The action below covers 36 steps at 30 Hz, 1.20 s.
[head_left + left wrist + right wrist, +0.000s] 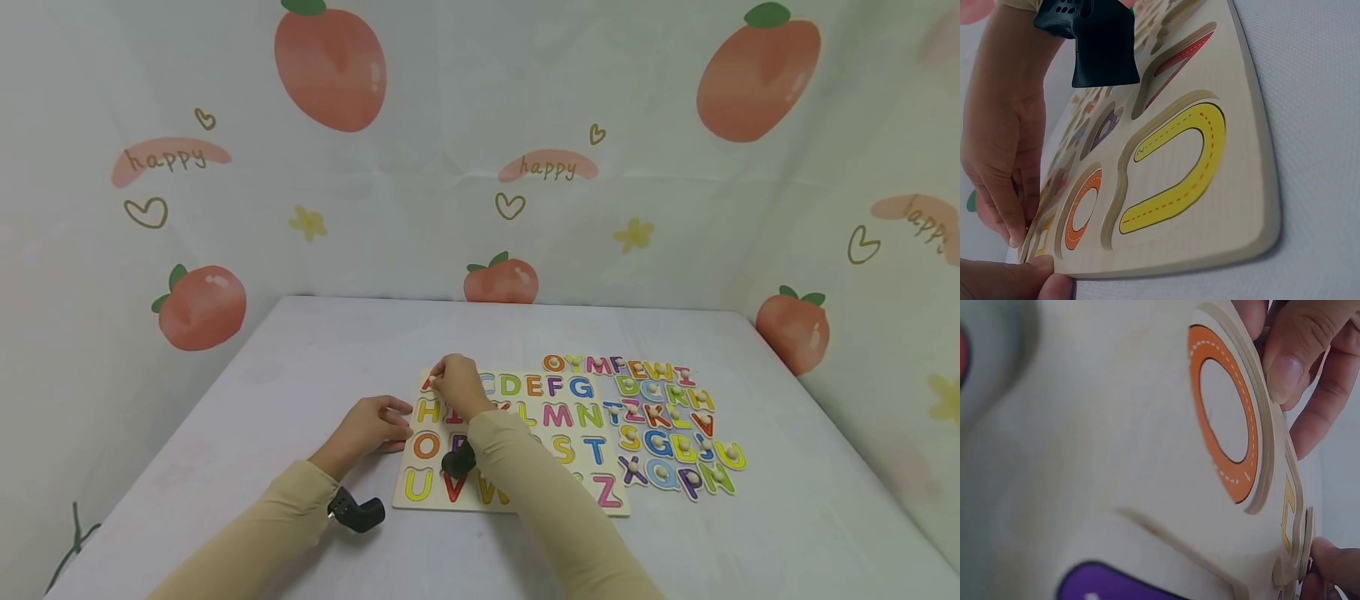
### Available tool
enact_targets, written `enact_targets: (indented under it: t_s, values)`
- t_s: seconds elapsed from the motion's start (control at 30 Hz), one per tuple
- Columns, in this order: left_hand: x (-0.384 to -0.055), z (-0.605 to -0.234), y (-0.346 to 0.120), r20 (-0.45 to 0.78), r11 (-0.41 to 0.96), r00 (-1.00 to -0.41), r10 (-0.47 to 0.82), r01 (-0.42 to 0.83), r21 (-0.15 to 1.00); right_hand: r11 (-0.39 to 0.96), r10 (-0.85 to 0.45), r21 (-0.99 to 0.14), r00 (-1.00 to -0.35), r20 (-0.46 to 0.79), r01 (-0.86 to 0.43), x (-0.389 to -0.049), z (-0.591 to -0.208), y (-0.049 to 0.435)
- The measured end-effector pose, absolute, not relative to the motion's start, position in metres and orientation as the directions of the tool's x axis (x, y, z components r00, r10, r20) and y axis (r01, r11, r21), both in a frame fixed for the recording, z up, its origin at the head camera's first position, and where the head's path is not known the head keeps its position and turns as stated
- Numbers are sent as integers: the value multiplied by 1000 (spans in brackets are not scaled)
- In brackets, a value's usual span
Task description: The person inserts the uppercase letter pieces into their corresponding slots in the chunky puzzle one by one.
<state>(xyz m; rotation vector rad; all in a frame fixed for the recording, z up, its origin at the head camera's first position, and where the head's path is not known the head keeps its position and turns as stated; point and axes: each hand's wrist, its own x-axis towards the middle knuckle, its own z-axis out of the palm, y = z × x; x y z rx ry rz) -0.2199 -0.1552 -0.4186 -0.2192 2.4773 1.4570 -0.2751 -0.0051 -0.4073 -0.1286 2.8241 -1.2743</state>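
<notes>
A wooden alphabet board [465,502] with printed letter recesses lies on the table. At its far left corner my right hand [459,385] pinches a red letter A piece [427,384] over the A recess, largely hiding the piece. A pale round knob [1284,570] shows near those fingertips in the right wrist view. My left hand [371,427] rests at the board's left edge beside the H and O recesses, its fingertips touching the edge. The yellow U recess [1207,150] and orange O recess [1085,209] stand out in the left wrist view.
Several knobbed letter pieces, among them a purple P [690,481] and a yellow U [730,455], lie in rows right of the board. Dark wrist cameras [356,511] are worn on both arms. A fruit-printed cloth [420,208] hangs behind the table [360,333].
</notes>
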Motion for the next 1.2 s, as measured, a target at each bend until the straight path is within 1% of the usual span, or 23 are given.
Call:
enact_targets:
  t_s: [0.3, 0.57, 0.83, 1.03, 1.2]
  values:
    - [-219, -417, -154, -301, 494, -953, -11, -267, 827, 680, -114, -727, -993, 23, -95, -276, -406, -3]
    - [-220, -418, -153, -305, 487, -952, -12, -272, 830, 715, -109, -696, -994, -9, -72, -276, -402, -4]
    - [-220, -419, -154, -300, 484, -954, 2, -261, 835, 732, -132, -674, -991, 6, -101, -277, -402, -2]
    - [-219, -418, -154, -304, 481, -953, 1, -266, 835, 653, -137, -754, -990, -15, -79, -276, -403, 2]
    - [-219, -417, -155, -304, 479, -953, 6, -264, 837, 585, -162, -805, -987, 7, -101, -274, -401, 10]
